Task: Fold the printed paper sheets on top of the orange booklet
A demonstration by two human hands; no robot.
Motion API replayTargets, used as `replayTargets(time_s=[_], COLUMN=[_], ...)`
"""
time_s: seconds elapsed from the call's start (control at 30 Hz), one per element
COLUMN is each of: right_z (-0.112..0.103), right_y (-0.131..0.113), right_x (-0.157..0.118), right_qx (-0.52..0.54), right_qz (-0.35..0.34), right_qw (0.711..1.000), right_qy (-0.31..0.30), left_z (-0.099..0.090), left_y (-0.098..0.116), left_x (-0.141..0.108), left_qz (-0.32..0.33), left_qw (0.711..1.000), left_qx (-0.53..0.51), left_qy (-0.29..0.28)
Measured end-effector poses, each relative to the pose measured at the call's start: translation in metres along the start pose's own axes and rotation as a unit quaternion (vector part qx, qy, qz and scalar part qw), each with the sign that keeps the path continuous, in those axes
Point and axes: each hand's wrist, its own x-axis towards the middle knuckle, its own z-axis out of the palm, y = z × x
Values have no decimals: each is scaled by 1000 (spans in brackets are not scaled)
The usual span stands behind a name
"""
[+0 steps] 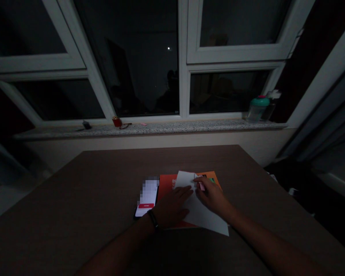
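Note:
A white sheet of paper lies aslant over an orange-red book or folder on the dark brown table. My left hand, with a dark band on its wrist, rests flat on the paper's left part, fingers stretched out. Near the paper's upper right, my right hand is closed around a small pink item; its exact kind is hard to make out in the dim light. Left of the book, a phone with a lit screen lies flat, its upper part pixelated.
The brown table reaches back toward a granite windowsill. On the sill stand a small red jar, a pair of glasses and a teal-lidded bottle. A dark window is behind, with curtains at the right.

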Motion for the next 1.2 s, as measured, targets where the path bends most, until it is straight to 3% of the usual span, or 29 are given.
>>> replayTargets(time_s=[0.3, 0.5, 0.73, 1.07, 1.2], right_z=[-1, -4, 1, 5, 1], right_y=[-7, -12, -11, 24, 24], right_x=[-2, -4, -4, 1, 3], right_qx=[9, -66, -126, -123, -106], right_qz=[-19, -63, -12, -43, -57], right_qw=[1000, 996, 989, 989, 990], right_qy=[-10, -23, -76, -73, -78], left_z=[2, 7, 6, 6, 3], left_y=[1, -1, -1, -1, 0], left_x=[3, 2, 4, 0, 1], left_qz=[38, 1, -31, 1, 2], left_qw=[998, 997, 995, 1000, 1000], left_qx=[45, 70, 89, -8, -20], left_qy=[-27, 11, 16, 3, 0])
